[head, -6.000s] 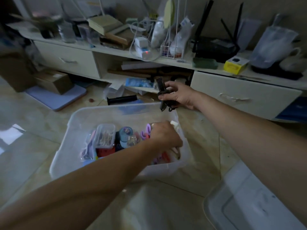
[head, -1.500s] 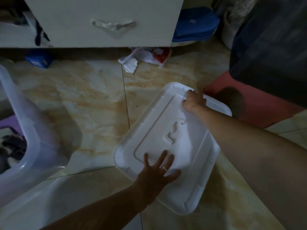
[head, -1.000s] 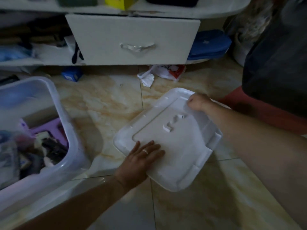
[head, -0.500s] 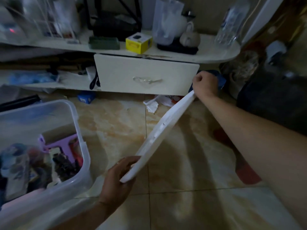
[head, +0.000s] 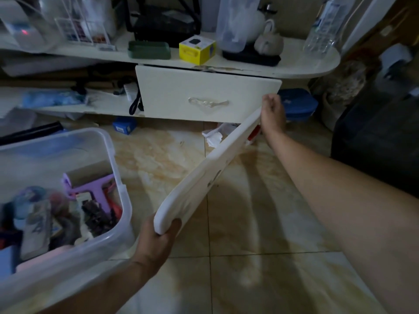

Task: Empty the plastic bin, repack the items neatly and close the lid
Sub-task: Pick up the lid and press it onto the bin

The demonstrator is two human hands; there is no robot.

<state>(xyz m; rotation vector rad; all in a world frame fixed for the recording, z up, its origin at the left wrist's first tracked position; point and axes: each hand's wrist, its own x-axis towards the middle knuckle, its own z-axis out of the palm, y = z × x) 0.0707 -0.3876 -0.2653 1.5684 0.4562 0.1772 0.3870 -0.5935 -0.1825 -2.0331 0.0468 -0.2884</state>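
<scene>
- The step in hand looks like the last one: the lid is held up off the floor, ready to be put on the plastic bin.
- The lid is held edge-on and tilted, between the two hands, to the right of the bin and not touching it.
- The near corner is gripped by the left hand, with the fingers wrapped shut around the edge.
- The far corner is held by the right hand, with the fingers closed on it.
- The bin sits on the floor at the left, open at the top, with the packed things inside.
- Next, the lid probably needs to be turned flat, carried left over the bin, lined up with the rim and pressed down at the corners.
- The lid is made of smooth white plastic, flat and thin, with round corners.
- The bin is made of cloudy see-through plastic with a thick rounded rim.
- A purple tool can be made out inside; the other things are too dark and blurry to be named.
- The floor is made of shiny, pale tiles.
</scene>
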